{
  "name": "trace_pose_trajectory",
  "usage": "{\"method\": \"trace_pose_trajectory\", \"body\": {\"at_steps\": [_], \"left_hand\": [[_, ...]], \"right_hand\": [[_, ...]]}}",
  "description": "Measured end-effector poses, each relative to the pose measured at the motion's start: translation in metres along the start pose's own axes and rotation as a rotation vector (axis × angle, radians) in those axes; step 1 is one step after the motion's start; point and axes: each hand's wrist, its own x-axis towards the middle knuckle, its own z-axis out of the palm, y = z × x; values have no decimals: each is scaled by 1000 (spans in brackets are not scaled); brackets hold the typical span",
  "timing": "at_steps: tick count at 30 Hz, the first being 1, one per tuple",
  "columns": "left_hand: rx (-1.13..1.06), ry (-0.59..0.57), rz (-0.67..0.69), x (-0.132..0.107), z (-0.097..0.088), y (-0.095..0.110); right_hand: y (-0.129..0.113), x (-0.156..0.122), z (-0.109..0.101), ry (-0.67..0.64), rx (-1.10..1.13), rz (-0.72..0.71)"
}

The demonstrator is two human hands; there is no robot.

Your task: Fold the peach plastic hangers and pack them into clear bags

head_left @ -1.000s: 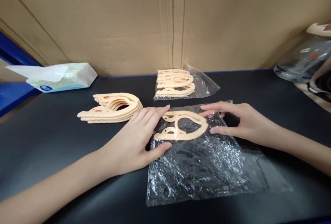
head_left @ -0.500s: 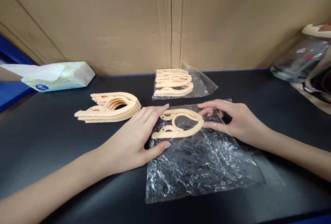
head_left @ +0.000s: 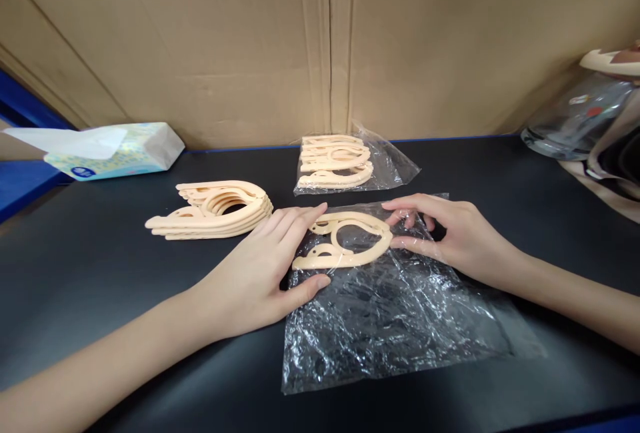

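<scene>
A single peach plastic hanger [head_left: 345,243] lies inside the top of a clear plastic bag [head_left: 395,316] spread on the black table [head_left: 100,286]. My left hand [head_left: 265,266] rests flat on the bag's left edge, fingers stretched toward the hanger's left end and thumb pressing the film. My right hand [head_left: 450,236] pinches the hanger's curved right end through the film, between thumb and fingers. A loose stack of the same hangers [head_left: 215,209] sits just left of my left hand.
A filled bag of hangers [head_left: 335,163] lies behind, near the cardboard wall [head_left: 250,53]. A tissue pack [head_left: 110,149] sits at the far left by a blue ledge. Clear bags and other items [head_left: 580,119] crowd the right edge.
My right hand has closed in on the hanger's right end and nudged it slightly left. The bag's lower right corner has pulled in a little. My left hand has stayed put.
</scene>
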Motion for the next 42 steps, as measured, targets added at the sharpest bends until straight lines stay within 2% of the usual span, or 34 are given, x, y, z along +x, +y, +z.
{"method": "trace_pose_trajectory", "body": {"at_steps": [5,8,14,18,24,30,33,35,37,40,42], "left_hand": [[11,-19,16,1,-3,2],[29,-53,50,2,-4,2],[44,-64,39,2,-4,2],[111,-24,55,-2,0,1],[167,-8,30,-6,4,1],[188,-10,51,-5,0,2],[210,6,98,-3,-13,7],[218,26,116,-1,-29,10],[241,95,76,1,-49,11],[309,163,-1,-3,-79,-3],[336,133,-97,-11,-94,-22]], "right_hand": [[-3,0,-3,-27,5,5],[-3,0,-7,-26,-28,-59],[5,0,-14,-35,-195,-139],[9,-1,-17,-77,-297,-184],[8,-1,-23,-123,-291,-179],[11,-1,-30,-105,-352,-165],[11,-1,-36,-80,-398,-139],[10,0,-39,-59,-417,-119],[7,1,-42,-39,-429,-102],[3,1,-44,-2,-434,-100],[1,0,-45,15,-424,-104]]}}
